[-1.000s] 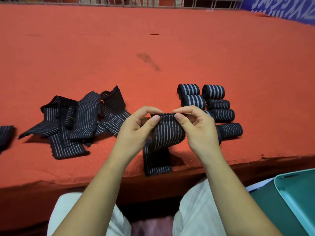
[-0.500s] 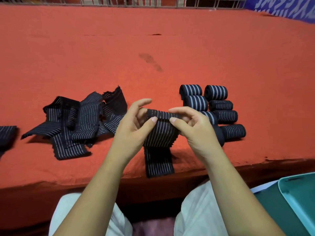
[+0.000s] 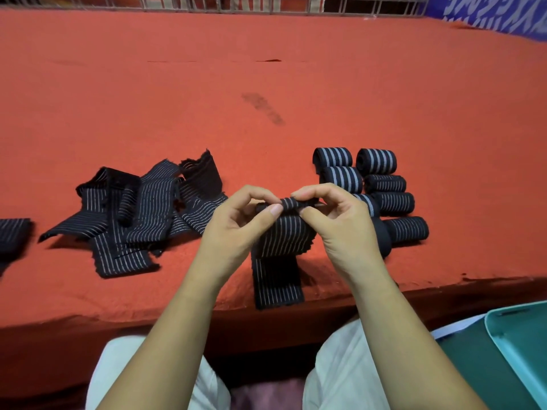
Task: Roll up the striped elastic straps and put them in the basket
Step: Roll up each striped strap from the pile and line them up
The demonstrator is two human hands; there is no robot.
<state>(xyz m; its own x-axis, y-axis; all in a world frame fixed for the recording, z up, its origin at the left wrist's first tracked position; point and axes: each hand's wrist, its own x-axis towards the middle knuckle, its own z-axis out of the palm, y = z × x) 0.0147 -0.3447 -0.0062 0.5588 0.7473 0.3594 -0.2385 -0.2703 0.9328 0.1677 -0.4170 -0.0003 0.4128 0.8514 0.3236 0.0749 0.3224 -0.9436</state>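
Note:
A black strap with thin white stripes (image 3: 278,261) hangs from my hands down onto the red table, its lower end near the front edge. Its top end is curled into a small tight roll. My left hand (image 3: 236,229) pinches that roll from the left with thumb and fingers. My right hand (image 3: 340,223) pinches it from the right. Several finished rolls (image 3: 381,184) lie in a cluster just right of my right hand. A heap of unrolled straps (image 3: 142,214) lies to the left. The teal basket (image 3: 521,344) shows at the bottom right, below the table.
The red cloth-covered table (image 3: 266,84) stretches far back to a metal railing (image 3: 236,2). Another dark strap (image 3: 11,235) lies at the left edge of view. My knees in white trousers (image 3: 340,377) sit under the front edge. A dark stain (image 3: 263,108) marks the cloth.
The strap's top end has been turned over into a tighter, smaller roll, and both hands have closed in on it with fingers curled over the top.

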